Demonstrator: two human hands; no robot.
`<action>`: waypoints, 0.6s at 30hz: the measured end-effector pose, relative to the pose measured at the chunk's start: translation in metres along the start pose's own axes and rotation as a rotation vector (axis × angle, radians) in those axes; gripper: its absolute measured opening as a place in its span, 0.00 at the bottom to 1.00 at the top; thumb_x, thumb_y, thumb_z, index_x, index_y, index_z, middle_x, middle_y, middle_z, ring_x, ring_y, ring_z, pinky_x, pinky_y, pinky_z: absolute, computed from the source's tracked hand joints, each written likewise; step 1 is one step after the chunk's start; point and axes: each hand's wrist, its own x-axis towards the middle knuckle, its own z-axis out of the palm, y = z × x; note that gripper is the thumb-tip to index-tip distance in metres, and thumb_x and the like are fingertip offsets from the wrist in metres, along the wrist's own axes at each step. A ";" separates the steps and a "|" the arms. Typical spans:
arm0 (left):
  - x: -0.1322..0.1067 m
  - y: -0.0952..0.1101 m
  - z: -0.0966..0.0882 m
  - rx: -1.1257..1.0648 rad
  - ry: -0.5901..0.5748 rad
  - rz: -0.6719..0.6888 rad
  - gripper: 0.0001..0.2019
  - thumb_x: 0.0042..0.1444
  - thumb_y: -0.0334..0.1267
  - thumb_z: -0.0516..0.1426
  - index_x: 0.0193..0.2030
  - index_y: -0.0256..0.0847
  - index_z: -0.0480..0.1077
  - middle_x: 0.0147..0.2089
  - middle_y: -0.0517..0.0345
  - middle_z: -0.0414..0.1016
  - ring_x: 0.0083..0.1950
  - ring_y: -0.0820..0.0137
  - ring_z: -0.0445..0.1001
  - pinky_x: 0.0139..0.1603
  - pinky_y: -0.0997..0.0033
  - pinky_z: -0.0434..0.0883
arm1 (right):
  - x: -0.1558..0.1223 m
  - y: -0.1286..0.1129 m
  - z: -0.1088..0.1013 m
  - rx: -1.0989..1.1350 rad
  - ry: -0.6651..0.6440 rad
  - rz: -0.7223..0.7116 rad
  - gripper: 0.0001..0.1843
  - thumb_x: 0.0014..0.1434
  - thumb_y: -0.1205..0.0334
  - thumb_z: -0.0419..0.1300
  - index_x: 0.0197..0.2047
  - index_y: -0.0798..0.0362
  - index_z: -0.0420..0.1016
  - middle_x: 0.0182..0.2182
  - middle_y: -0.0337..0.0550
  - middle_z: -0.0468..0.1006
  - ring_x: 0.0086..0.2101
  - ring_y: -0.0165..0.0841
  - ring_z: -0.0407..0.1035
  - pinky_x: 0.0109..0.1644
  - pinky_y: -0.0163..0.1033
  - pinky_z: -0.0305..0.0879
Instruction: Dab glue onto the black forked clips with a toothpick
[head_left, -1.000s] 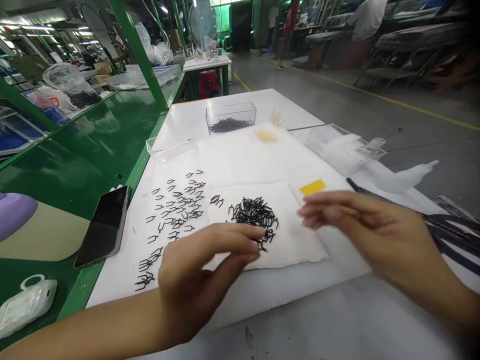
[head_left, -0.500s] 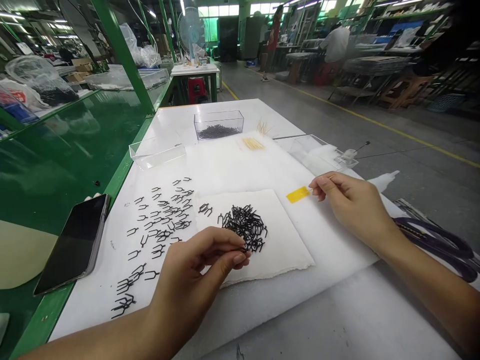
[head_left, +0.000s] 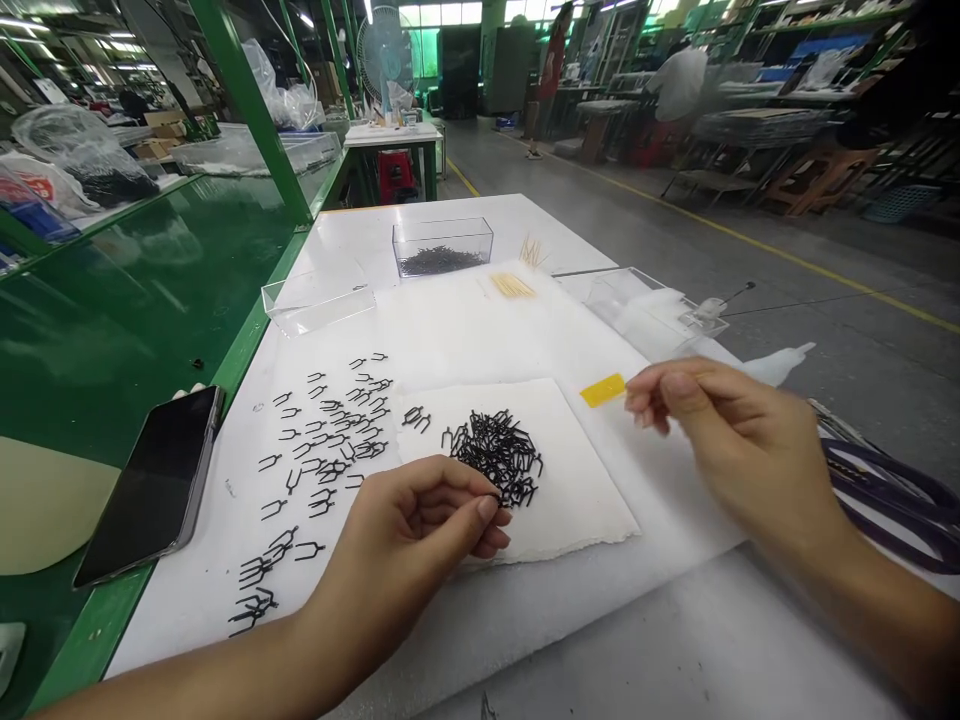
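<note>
My left hand [head_left: 431,530] is pinched at the near edge of a heap of small black two-pronged pieces [head_left: 495,450]. A dark bit of one such piece shows between its thumb and forefinger; the rest is hidden. The heap lies on a square of white foam sheet [head_left: 577,500]. At the right, my right hand [head_left: 720,430] is closed in a pinch just beside a flat yellow rectangle [head_left: 602,390] on the white sheeting. What those fingertips hold is too small to make out. Many loose forked pieces [head_left: 330,440] lie spread left of the foam.
A clear box of black pieces [head_left: 442,262] and wooden toothpicks [head_left: 512,286] stand farther back. A clear tray [head_left: 319,310] is at left, a phone [head_left: 150,490] on the green edge. Purple-handled scissors [head_left: 892,490] lie right, near a clear container [head_left: 637,300].
My right hand has lifted slightly and drawn a little right, away from the yellow rectangle. My left hand keeps its pinch beside the heap. The view has shifted slightly.
</note>
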 end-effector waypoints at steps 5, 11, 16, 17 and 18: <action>-0.001 -0.004 0.000 -0.017 -0.065 -0.145 0.05 0.56 0.33 0.63 0.32 0.33 0.74 0.28 0.57 0.80 0.29 0.76 0.79 0.31 0.85 0.76 | -0.028 -0.023 0.023 0.220 -0.294 0.053 0.12 0.68 0.57 0.56 0.35 0.48 0.78 0.25 0.35 0.77 0.26 0.24 0.72 0.30 0.26 0.70; -0.002 -0.005 0.002 -0.008 -0.077 -0.214 0.05 0.55 0.31 0.63 0.30 0.33 0.74 0.27 0.58 0.79 0.26 0.78 0.78 0.30 0.84 0.76 | -0.037 -0.023 0.031 0.319 -0.402 0.093 0.14 0.69 0.54 0.54 0.35 0.46 0.77 0.27 0.33 0.77 0.29 0.21 0.72 0.36 0.21 0.70; 0.001 -0.005 0.002 -0.055 -0.075 -0.260 0.05 0.56 0.30 0.63 0.30 0.32 0.73 0.26 0.59 0.79 0.26 0.78 0.78 0.29 0.85 0.76 | -0.040 -0.022 0.029 0.294 -0.450 0.085 0.13 0.70 0.57 0.53 0.36 0.45 0.77 0.27 0.33 0.76 0.30 0.22 0.73 0.37 0.23 0.69; 0.002 -0.005 0.002 -0.056 -0.075 -0.262 0.05 0.56 0.31 0.63 0.30 0.32 0.73 0.26 0.59 0.79 0.26 0.78 0.78 0.29 0.85 0.76 | -0.041 -0.022 0.029 0.290 -0.455 0.082 0.13 0.70 0.57 0.53 0.36 0.45 0.77 0.27 0.33 0.76 0.30 0.22 0.73 0.38 0.23 0.69; 0.002 -0.006 0.002 -0.056 -0.075 -0.261 0.06 0.56 0.31 0.63 0.30 0.32 0.73 0.26 0.59 0.79 0.26 0.78 0.78 0.29 0.85 0.75 | -0.041 -0.022 0.029 0.288 -0.456 0.080 0.13 0.70 0.57 0.53 0.36 0.45 0.77 0.27 0.33 0.76 0.30 0.22 0.73 0.38 0.23 0.69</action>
